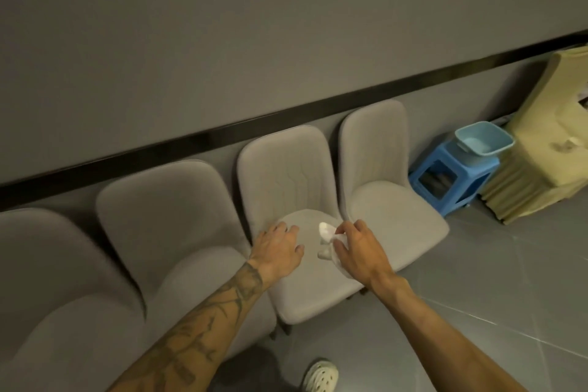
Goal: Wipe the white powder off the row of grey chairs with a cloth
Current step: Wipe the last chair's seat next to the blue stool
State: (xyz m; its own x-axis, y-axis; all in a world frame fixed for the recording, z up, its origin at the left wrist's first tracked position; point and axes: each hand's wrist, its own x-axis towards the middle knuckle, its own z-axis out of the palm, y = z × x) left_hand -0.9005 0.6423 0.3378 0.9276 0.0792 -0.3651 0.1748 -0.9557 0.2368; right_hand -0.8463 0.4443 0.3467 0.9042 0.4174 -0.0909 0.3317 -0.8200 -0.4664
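- You are in a room with a plain grey wall and a grey tiled floor. A row of four soft grey padded chairs stands against the wall.
- Both your hands are over the seat of the third grey chair from your left.
- Your left hand lies flat on the seat with its fingers spread. It holds nothing.
- Your right hand has its fingers curled round a scrunched white cloth. The cloth sits near the back of the seat. I cannot tell if it touches the seat or hangs just above it.
- The view is blurry, so I cannot see the white powder for sure.
- I think the job now is to wipe this seat. Press down with the flat hand so the chair does not slide.
- Open the cloth out a bit, so more of it rubs the seat.
- Wipe in long strokes from the back of the seat to the front edge. Short dabs may just push the powder into the soft cover.
- Do the dip where the seat meets the back too. Powder likes to hide there.
- A blue plastic stool with a pale blue plastic tub on top stands past the last chair.
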